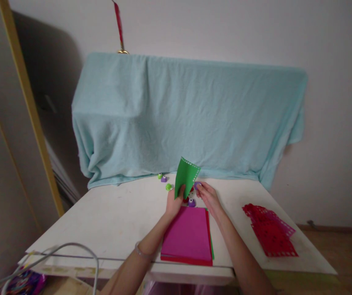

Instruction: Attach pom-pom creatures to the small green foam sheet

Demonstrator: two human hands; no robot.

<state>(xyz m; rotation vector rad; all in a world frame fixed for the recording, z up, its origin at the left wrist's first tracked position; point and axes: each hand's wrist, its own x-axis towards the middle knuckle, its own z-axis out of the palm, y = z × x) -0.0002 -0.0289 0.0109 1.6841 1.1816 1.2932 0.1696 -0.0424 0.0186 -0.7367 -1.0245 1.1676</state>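
Observation:
My left hand (174, 201) grips a green sheet of paper (186, 176) by its lower part, holding it raised above the table. A row of small punched holes runs along the sheet's top and right edges. Beside that right edge, my right hand (208, 195) is closed on a small purple craft punch (197, 185). Under and behind the paper lie a red punch (186, 200), partly hidden, and another purple punch (191, 203) with an eye on it. Farther back sit green punches (169, 187) and a third purple one (164, 179).
A stack of coloured paper (188, 233), magenta on top, lies at the front edge between my forearms. Punched red and magenta sheets (271, 233) are piled at right. A light blue cloth (194, 119) hangs behind the white table (117, 221). A grey cable (71, 244) loops at front left.

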